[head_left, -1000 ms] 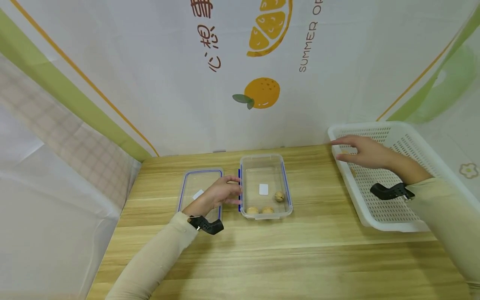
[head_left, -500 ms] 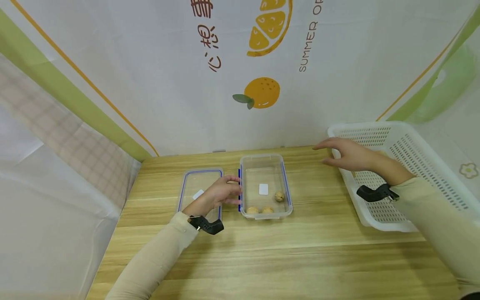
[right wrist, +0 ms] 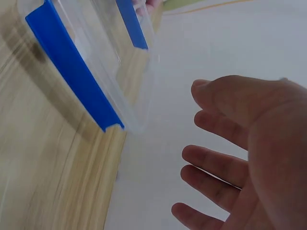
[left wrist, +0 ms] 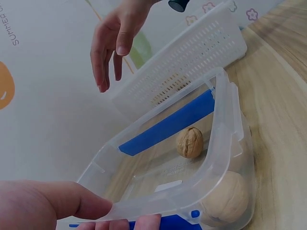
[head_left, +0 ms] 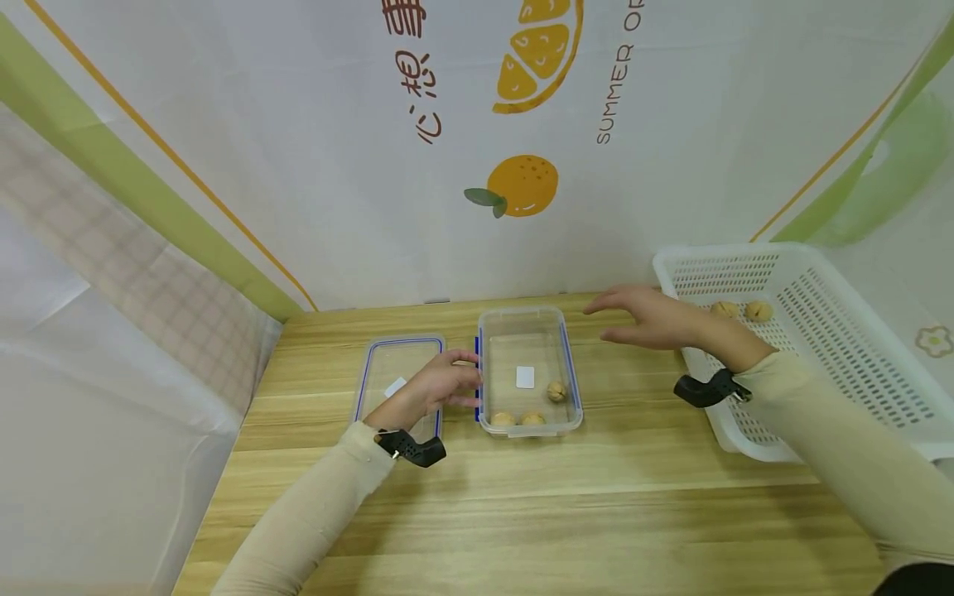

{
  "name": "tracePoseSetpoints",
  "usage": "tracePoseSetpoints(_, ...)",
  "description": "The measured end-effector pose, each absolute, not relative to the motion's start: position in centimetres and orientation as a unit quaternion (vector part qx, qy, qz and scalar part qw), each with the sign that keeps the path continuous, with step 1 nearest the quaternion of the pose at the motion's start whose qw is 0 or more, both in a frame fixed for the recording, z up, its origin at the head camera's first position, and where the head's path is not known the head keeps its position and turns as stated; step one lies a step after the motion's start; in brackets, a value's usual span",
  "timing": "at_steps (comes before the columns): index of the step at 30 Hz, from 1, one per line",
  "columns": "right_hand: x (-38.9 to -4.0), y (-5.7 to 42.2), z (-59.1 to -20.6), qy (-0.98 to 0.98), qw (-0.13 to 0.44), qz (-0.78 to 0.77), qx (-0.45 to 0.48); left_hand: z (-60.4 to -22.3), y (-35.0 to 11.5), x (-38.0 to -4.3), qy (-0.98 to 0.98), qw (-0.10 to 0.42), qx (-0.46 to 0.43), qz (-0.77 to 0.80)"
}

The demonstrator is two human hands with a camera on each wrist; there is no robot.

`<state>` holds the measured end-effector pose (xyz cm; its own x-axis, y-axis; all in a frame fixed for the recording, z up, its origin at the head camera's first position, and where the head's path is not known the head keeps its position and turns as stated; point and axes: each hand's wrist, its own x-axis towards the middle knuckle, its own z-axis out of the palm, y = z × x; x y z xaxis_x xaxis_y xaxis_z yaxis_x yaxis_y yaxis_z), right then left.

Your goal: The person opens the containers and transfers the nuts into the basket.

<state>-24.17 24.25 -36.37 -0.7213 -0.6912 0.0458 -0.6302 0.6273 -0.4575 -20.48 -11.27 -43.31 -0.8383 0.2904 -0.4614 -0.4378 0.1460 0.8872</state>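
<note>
Leftmost lies the clear lid, partly hidden by the left hand, which pinches the wall of the plastic food container; three walnuts are inside. The right hand, fingers loosely extended and empty, has swung leftward off the white perforated basket, exposing two walnuts there and bringing none across.

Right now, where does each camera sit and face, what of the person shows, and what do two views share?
Head: worn on the head, looking forward and down at box, lid and basket; sleeves, left hand and right hand show.
Left wrist: on that wrist, looking across the box toward the basket; left hand near, right hand beyond.
Right wrist: on that wrist, facing the box; right hand and a sliver of left hand show.
Head and left wrist share the basket.
</note>
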Motion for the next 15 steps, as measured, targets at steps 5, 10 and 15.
tracePoseSetpoints(5, -24.2, 23.0, -36.6, 0.895, 0.068, -0.218, -0.384, -43.3, -11.3, -20.5, 0.702, 0.281, -0.053, 0.653)
tracePoseSetpoints(10, -24.3, 21.7, -36.6, 0.888, 0.073, -0.210, -0.402, -43.4, -11.3, -20.5, 0.699, 0.279, -0.053, 0.657)
tracePoseSetpoints(15, -24.4, 20.3, -36.5, 0.879, 0.083, -0.211, -0.420, -43.5, -11.3, -20.5, 0.697, 0.279, -0.053, 0.658)
